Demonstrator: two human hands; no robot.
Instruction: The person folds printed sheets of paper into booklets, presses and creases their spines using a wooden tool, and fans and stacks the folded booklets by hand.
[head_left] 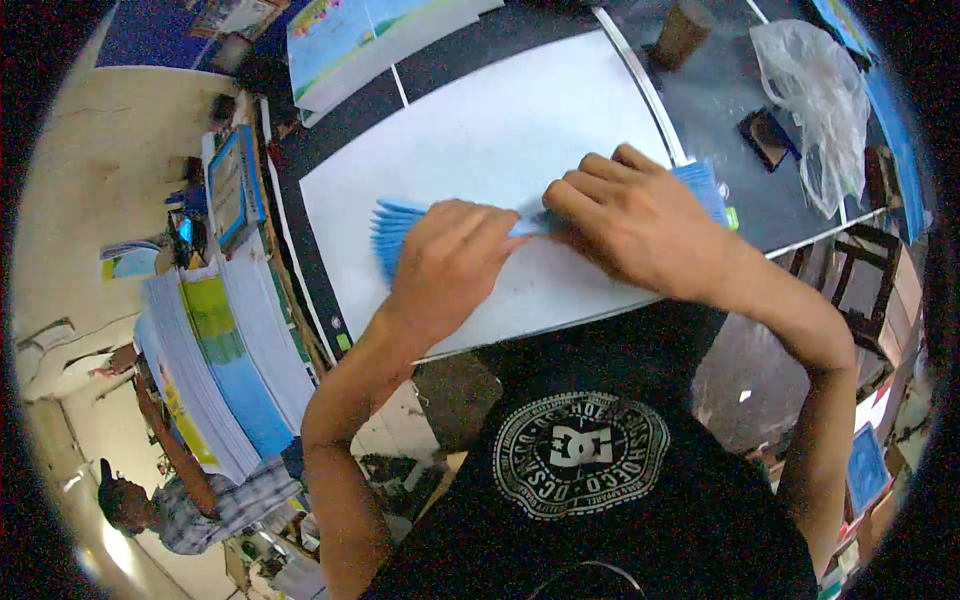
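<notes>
Paper, blue and in many thin leaves as it seems to me, is over the white sheet on the dark table. My left hand is closed around it near its left end; my right hand is curled over it near the right end. The middle is blurred, so I cannot tell if it is one bundle or two. I judge it light, bendable but springy, and easy to crease. Leaves could slide on each other, therefore I would hold near both ends, taking the whole thickness between thumb and fingers, without hard squeezing.
</notes>
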